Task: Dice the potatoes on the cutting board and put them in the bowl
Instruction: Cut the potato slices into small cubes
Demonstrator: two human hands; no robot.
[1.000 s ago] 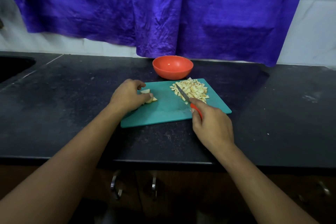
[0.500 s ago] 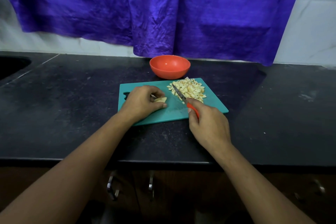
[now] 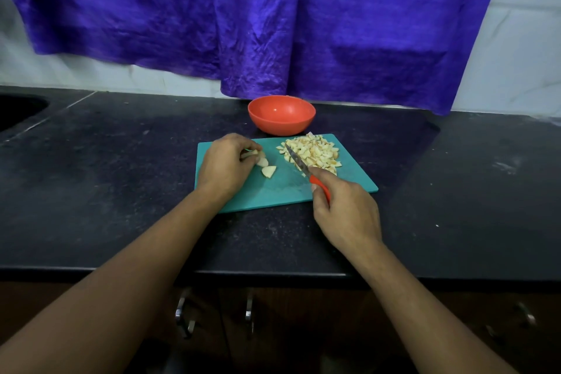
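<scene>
Both forearms (image 3: 136,267) are bare along their whole visible length, as are the left grip (image 3: 224,167) and right grip (image 3: 346,212).

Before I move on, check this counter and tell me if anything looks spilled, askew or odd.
Nothing is spilled: the diced potato lies on the cutting board, and the bowl stands upright, empty. Only the board lies askew to the counter edge, and a pale smear marks the counter's right side.
</scene>
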